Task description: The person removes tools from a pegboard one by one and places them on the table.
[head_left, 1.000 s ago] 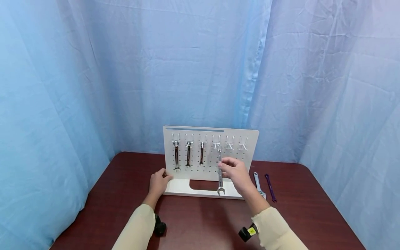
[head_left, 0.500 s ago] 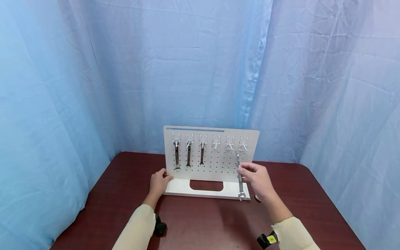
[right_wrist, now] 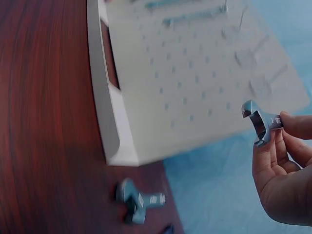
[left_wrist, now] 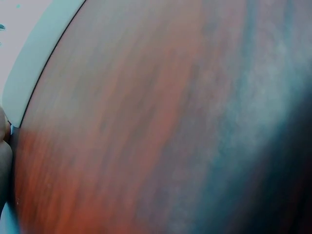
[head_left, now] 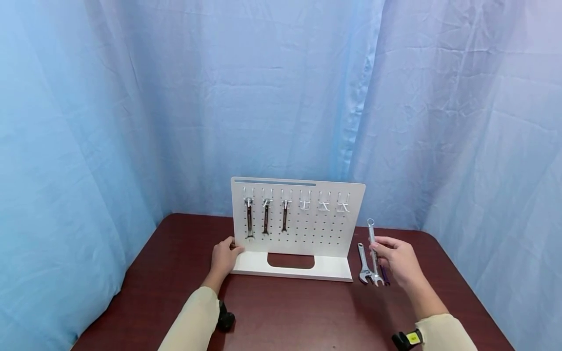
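Note:
My right hand (head_left: 398,259) pinches a silver combination wrench (head_left: 371,236) by its shaft, ring end up and open end down, to the right of the white pegboard stand (head_left: 316,234). In the right wrist view the wrench's open jaw (right_wrist: 261,124) juts out past the thumb and fingers. Below it on the table lie an adjustable wrench (head_left: 363,265) and a purple wrench (head_left: 386,277), the latter partly hidden by the hand. My left hand (head_left: 223,258) grips the stand's lower left edge, thumb in front.
Three wrenches (head_left: 266,217) hang on the pegboard's left hooks; three bare hooks (head_left: 324,205) are on its right. The dark red table (head_left: 290,312) ends at pale blue curtains (head_left: 272,97) behind and at both sides.
My right hand has carried the combination wrench rightward, from in front of the pegboard to over the wrenches on the table. My left hand stays at the stand's edge.

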`<state>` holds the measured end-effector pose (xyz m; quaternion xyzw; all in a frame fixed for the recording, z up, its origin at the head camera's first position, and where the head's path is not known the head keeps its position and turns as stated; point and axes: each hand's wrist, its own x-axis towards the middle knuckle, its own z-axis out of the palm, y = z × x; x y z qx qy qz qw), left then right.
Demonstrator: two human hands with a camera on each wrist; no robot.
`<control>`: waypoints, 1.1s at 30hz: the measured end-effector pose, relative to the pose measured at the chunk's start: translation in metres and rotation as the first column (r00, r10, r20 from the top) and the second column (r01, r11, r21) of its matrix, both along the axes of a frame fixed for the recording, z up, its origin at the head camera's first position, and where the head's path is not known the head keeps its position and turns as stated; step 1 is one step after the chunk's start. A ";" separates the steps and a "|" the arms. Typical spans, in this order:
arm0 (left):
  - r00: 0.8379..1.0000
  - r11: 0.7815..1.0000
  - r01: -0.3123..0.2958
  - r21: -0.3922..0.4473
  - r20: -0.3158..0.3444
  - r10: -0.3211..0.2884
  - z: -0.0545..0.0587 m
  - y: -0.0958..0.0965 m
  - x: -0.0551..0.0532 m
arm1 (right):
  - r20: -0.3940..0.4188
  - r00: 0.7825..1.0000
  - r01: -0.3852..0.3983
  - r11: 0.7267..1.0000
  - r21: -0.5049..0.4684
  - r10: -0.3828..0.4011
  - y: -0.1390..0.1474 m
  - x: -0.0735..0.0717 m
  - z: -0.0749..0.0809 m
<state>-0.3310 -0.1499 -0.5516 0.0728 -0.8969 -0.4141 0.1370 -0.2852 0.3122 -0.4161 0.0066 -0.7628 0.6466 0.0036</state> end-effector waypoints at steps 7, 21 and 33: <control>1.000 1.000 -0.004 0.005 0.012 0.004 -0.002 -0.002 0.001 | 0.101 0.993 0.046 0.989 0.138 -0.060 0.039 -0.022 -0.024; 1.000 1.000 0.009 -0.005 0.012 -0.009 -0.001 0.001 -0.001 | 0.207 0.965 0.097 0.956 0.278 -0.159 0.090 -0.046 -0.067; 1.000 1.000 0.002 0.002 -0.002 -0.002 0.000 0.000 -0.001 | 0.165 0.952 0.145 0.853 0.501 -0.259 0.104 -0.058 -0.079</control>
